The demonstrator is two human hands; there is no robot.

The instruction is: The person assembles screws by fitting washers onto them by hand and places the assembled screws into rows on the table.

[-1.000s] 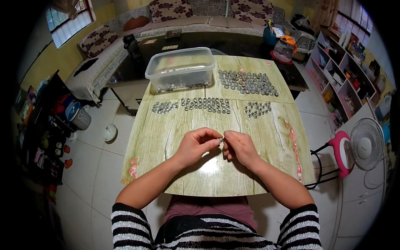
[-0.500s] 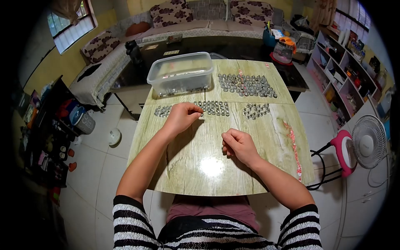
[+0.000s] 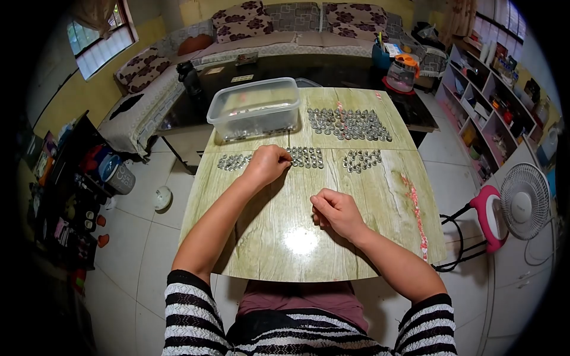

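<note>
Small silvery metal pieces stand in groups on the marble-patterned table (image 3: 267, 237). With finger and thumb pinched, my left hand (image 3: 267, 164) is at the left edge of the middle group of metal pieces (image 3: 307, 157). What those fingertips hold is too small to make out. My right hand (image 3: 336, 212) is loosely closed just above the table, nearer to me, its fingers curled under; their contents are hidden. Left of my left hand lies a looser group of metal pieces (image 3: 233, 162). Another small group (image 3: 361, 160) is beyond my right hand, and a larger block (image 3: 348, 123) lies behind it.
A clear plastic box (image 3: 255, 113) stands at the table's back left. Small pink-and-white bits (image 3: 417, 213) form a line along the right side. Behind is a dark table (image 3: 332, 68); a white fan (image 3: 523, 202) and pink-framed chair (image 3: 490, 218) are at right.
My left hand has shifted slightly right, its fingertips now against the edge of the middle group. My right hand stays closed in nearly the same place. The view has tilted a little.
</note>
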